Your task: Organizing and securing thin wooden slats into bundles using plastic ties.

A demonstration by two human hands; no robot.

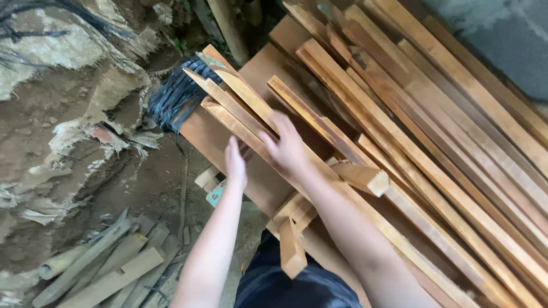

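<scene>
- Slats of reddish-brown wood (240, 108), a few laid together, lie across a flat brown board (200, 134) with both hands on them; their far ends point up and left toward a dark bundle of cord.
- Right hand (287, 147) lies on top of the slats, fingers spread a little and curled over the upper edge, pressing down more than clamping.
- Left hand (235, 162) sits just beside it at the near edge of the same slats; the fingers look closed together against the wood, though from here I cannot tell whether they wrap under it.
- Just right of the hands, a short block end (371, 181) sticks out from the crossing pieces.
- Farther right, a big stack of long battens (456, 131) runs diagonally.
- Black bundle of cord (177, 97) rests at the board's far left corner.
- Left of all this is bare earth and torn sacking (85, 131).
- Grey weathered scraps (108, 268) lie on the ground at lower left.
</scene>
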